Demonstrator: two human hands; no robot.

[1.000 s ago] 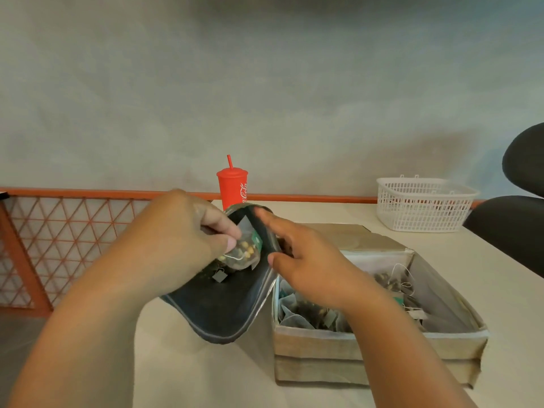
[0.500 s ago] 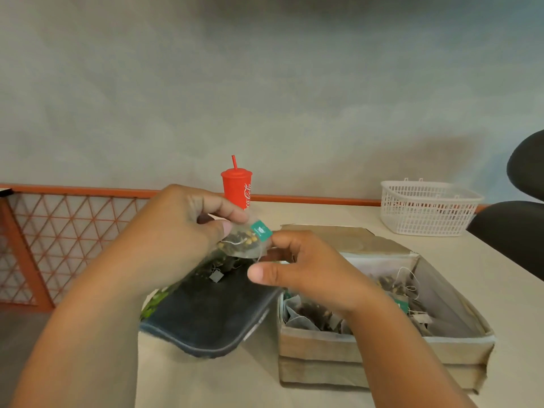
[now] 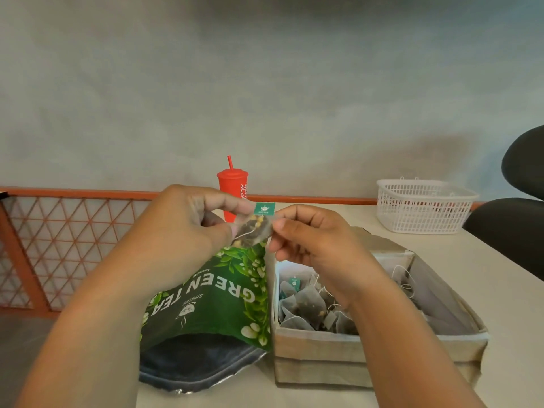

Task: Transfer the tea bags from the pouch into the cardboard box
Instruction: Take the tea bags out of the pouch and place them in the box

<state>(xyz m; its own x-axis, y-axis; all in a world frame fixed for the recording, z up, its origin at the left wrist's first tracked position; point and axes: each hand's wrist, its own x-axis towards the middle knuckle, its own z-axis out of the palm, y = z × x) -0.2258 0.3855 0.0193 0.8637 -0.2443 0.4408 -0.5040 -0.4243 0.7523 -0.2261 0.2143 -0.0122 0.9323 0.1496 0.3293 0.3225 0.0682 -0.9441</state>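
Left hand [image 3: 176, 231] and right hand [image 3: 318, 245] pinch one tea bag [image 3: 254, 231] above the pouch [image 3: 212, 304].

You've got soft, even light, faint shadows on the table [image 3: 497, 290]. The wall [image 3: 265, 83] darkens toward the top edge, and the basket [image 3: 424, 206] looks smeared.

table [image 3: 485, 275] | cardboard box [image 3: 323, 351] | red cup [image 3: 234, 187] | white basket [image 3: 424, 206] (far right)

Your left hand [image 3: 176, 231] and right hand [image 3: 318, 245] are bare, your left forearm [image 3: 88, 334] and right forearm [image 3: 412, 348] are uncovered all the way to the bottom edge of the view, and your thumbnails are short and plain.
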